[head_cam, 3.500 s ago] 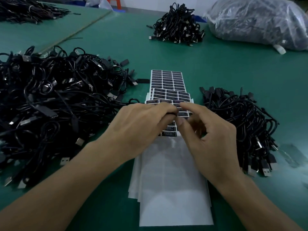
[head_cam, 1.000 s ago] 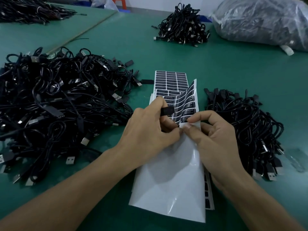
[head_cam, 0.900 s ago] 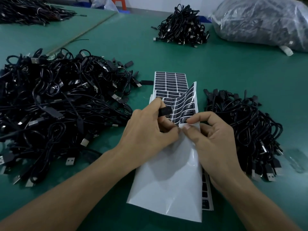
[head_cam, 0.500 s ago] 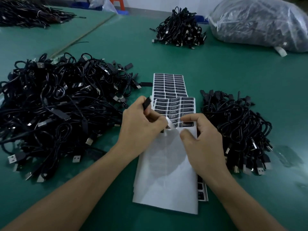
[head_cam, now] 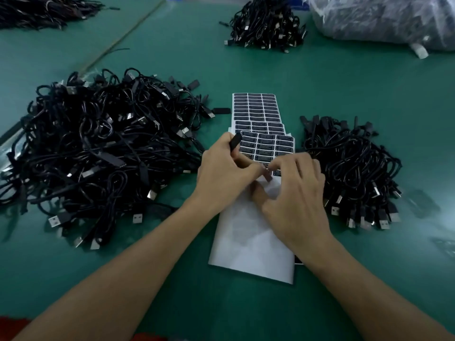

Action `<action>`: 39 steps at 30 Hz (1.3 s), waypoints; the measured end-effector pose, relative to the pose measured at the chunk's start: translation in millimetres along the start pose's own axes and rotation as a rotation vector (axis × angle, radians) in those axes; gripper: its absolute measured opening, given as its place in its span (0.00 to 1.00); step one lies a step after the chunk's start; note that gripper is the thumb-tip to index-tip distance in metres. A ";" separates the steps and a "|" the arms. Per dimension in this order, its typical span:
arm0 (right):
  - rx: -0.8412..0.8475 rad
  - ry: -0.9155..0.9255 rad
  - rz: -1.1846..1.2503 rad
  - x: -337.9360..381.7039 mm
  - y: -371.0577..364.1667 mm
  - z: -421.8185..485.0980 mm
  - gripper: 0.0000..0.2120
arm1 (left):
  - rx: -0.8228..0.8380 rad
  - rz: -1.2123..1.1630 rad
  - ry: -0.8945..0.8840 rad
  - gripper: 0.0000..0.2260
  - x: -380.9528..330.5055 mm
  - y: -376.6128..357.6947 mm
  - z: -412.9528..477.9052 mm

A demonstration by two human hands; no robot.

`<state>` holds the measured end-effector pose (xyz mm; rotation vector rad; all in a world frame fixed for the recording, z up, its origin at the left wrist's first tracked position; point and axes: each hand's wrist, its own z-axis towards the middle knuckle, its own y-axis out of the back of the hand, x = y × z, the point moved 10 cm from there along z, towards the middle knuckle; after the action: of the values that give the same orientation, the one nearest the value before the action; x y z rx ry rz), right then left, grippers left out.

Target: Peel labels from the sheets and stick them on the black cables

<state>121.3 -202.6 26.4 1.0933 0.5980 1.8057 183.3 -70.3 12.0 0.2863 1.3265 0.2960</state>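
Labels (head_cam: 267,146) sit in rows on white sheets (head_cam: 253,242) in the middle of the green table (head_cam: 357,82). The left hand (head_cam: 221,173) grips 1 black plug (head_cam: 235,142). The right hand (head_cam: 295,193) pinches 1 label (head_cam: 268,177) just above the sheets. Cables lie in a big pile (head_cam: 98,148) at 9 o'clock, a small pile (head_cam: 352,168) at 3 and a far pile (head_cam: 266,28) at 12. At 1 o'clock a clear bag (head_cam: 381,18) holds more dark cables.

Left hand (head_cam: 221,173) gripping black cable end (head_cam: 235,142), right hand (head_cam: 295,193) pinching label (head_cam: 268,177) over sheets (head_cam: 256,112)
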 end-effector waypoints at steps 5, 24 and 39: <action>0.001 0.026 0.039 2.2 0.1 -1.5 0.07 | 0.054 0.013 0.026 0.18 2.1 -4.3 -2.7; -0.072 0.009 0.170 -2.8 10.5 -1.2 0.01 | 0.126 -0.268 0.100 0.16 14.3 -14.0 -0.8; -0.109 -0.307 0.564 -38.7 15.1 2.6 0.04 | -0.012 -0.083 -0.066 0.05 0.5 4.5 -3.1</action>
<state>124.0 -244.0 22.5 1.5298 -0.0029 2.0455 180.2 -65.8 12.5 0.2279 1.2674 0.2226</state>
